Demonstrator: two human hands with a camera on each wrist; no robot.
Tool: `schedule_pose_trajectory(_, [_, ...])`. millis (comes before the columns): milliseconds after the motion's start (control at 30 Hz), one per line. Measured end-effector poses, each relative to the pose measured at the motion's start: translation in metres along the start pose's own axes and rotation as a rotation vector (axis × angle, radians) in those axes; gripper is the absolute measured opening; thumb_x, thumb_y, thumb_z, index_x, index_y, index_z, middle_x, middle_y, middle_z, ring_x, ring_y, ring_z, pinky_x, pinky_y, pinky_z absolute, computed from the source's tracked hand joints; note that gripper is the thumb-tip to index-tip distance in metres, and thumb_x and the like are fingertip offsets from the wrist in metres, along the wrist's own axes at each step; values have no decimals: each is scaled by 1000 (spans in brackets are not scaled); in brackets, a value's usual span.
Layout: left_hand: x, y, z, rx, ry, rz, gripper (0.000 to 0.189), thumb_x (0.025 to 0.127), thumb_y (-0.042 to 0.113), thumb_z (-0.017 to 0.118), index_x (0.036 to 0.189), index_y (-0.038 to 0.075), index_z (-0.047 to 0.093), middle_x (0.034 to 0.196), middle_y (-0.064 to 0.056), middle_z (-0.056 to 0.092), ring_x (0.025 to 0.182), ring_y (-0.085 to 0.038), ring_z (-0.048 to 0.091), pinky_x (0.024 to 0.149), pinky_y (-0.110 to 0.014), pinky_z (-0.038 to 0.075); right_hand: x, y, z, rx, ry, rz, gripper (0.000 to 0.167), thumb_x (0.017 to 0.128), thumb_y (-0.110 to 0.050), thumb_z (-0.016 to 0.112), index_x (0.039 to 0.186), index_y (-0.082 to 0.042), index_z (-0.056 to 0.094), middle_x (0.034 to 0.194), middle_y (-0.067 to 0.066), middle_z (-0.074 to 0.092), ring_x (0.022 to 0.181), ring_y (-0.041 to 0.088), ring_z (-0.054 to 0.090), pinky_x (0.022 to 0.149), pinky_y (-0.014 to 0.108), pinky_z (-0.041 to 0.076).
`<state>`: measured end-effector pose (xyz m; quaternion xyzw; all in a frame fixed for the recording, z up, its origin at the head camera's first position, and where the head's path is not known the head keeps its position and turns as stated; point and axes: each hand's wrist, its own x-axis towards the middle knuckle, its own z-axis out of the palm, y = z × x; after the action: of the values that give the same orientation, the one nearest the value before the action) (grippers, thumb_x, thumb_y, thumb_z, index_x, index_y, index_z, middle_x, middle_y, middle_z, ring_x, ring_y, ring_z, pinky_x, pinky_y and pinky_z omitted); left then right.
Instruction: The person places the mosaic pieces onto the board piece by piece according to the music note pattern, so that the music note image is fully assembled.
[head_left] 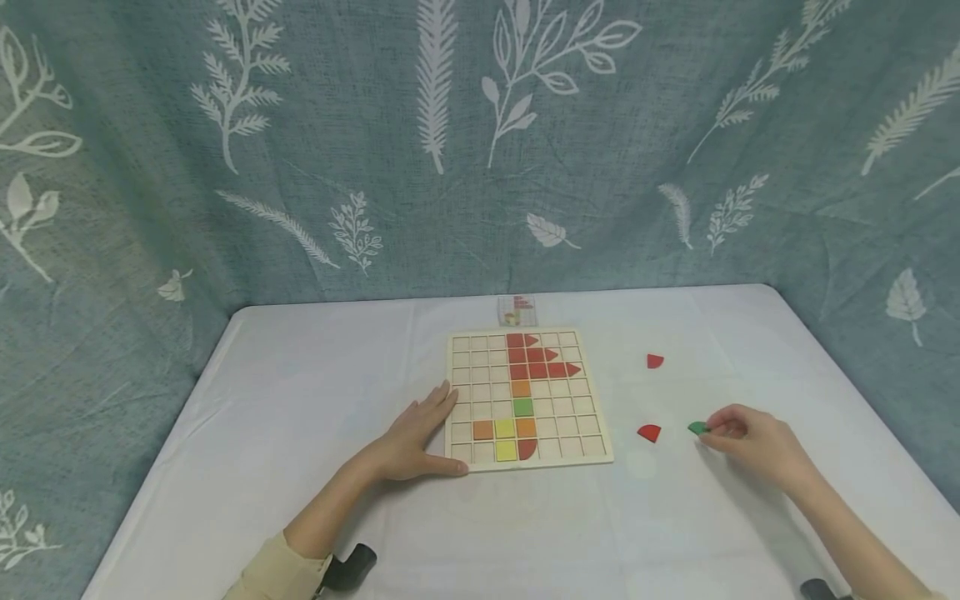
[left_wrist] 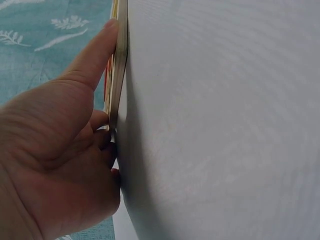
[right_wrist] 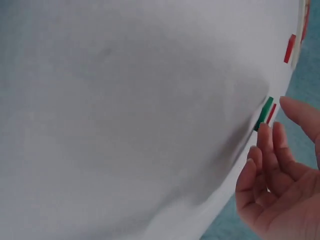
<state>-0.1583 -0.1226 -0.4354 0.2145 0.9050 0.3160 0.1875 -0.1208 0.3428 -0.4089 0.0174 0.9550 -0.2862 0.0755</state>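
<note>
A square wooden grid board (head_left: 566,429) lies on the table with colored pieces set in its cells. My left hand (head_left: 420,433) rests at its left edge, fingers extended along the side and thumb at the near corner; the left wrist view shows the thumb against the board's edge. My right hand (head_left: 757,442) is at a green quarter-round piece (head_left: 697,427) on the table. In the right wrist view the thumb and fingertips are on either side of the green piece (right_wrist: 264,114), with a gap at the thumb. Whether they press on it is hard to see.
Two red quarter-round pieces lie right of the board, one farther back (head_left: 655,361) and one nearer (head_left: 648,433). A small pattern card (head_left: 517,311) lies behind the board. A white cloth (head_left: 322,358) covers the table, and a leaf-patterned curtain (head_left: 480,208) hangs behind.
</note>
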Motion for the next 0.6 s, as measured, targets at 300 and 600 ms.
schedule_pose_trajectory(300, [0,0,0,-2,2,-3,108,78,47,79,154,1,19,162,-17,7,149,-31,5,120,-48,3,12,-2,14,9,31,-67,42,87,-28,75,116,-1,61,106,15,66,99,33,58,82,46,54])
schedule_pose_trajectory(600, [-1,-2,1,6,2,-2,110,77,49,79,155,2,18,163,-14,5,149,-29,4,120,-47,3,15,-2,18,-5,64,-114,35,85,-18,74,114,-1,62,106,16,67,99,34,58,80,46,55])
